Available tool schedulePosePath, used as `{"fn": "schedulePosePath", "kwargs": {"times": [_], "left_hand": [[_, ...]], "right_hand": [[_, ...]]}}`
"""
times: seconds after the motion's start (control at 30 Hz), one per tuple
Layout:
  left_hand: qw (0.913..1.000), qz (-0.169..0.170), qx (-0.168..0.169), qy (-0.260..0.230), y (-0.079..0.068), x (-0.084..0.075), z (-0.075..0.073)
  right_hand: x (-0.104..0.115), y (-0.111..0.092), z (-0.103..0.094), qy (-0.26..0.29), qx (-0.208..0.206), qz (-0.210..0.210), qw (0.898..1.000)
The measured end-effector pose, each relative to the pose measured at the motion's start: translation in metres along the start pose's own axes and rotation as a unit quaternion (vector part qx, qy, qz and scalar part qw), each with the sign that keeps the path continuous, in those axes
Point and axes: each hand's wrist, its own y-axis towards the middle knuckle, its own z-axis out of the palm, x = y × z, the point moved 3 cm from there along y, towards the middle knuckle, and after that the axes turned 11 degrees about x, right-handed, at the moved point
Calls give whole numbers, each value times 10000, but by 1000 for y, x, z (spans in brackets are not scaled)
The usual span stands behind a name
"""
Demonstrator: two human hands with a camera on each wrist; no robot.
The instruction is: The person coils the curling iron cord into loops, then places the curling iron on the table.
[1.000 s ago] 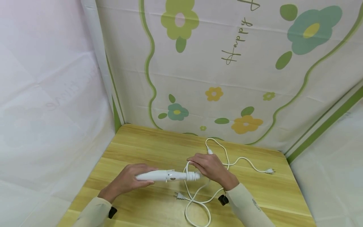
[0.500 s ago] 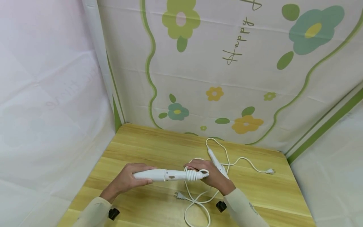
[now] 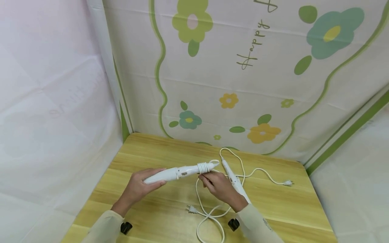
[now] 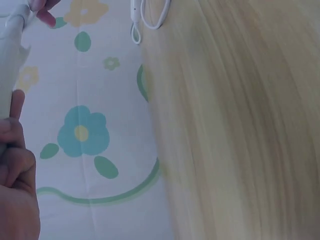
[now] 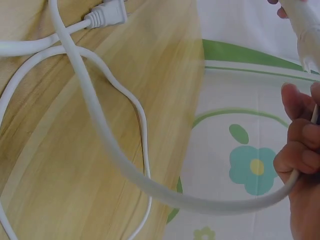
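Note:
My left hand (image 3: 136, 187) grips the wide end of a white hair styling iron (image 3: 165, 175), raised over the table and tilted with its narrow end up to the right. Several turns of white cord (image 3: 203, 168) circle that narrow end, and a small loop stands at its tip. Just under the coils, my right hand (image 3: 222, 189) holds the running cord (image 5: 107, 135) in curled fingers (image 5: 300, 157). From there the cord sags toward the table. A second white styling iron (image 3: 232, 177) lies behind the right hand, partly hidden by the forearm.
On the wooden table (image 3: 146, 152), loose cord crosses itself near a two-pin plug (image 3: 192, 209) at the front. Another plug (image 3: 288, 183) lies at the right on the second iron's cord. Flower-printed cloth (image 3: 209, 74) hangs behind the table, and white cloth walls stand at both sides.
The iron's narrow end has tipped upward. My right hand has passed from above the coils around to below them, carrying the cord; more of the second iron now shows.

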Motion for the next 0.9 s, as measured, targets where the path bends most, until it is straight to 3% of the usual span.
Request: {"fn": "schedulePosePath", "kwargs": {"times": [0.23, 0.43, 0.7, 0.9], "left_hand": [[9953, -229, -833, 448, 6, 4, -13], [9901, -71, -907, 1071, 7, 8, -15], [9719, 578, -243, 2270, 5, 3, -10], [9719, 1025, 552, 2047, 1, 2, -6]], "right_hand": [[3, 1, 0, -64, 161, 22, 9998], [7, 6, -19, -524, 105, -125, 9985], [5, 14, -37, -1365, -166, -733, 9878], [1, 15, -39, -1347, -188, -934, 9863]]}}
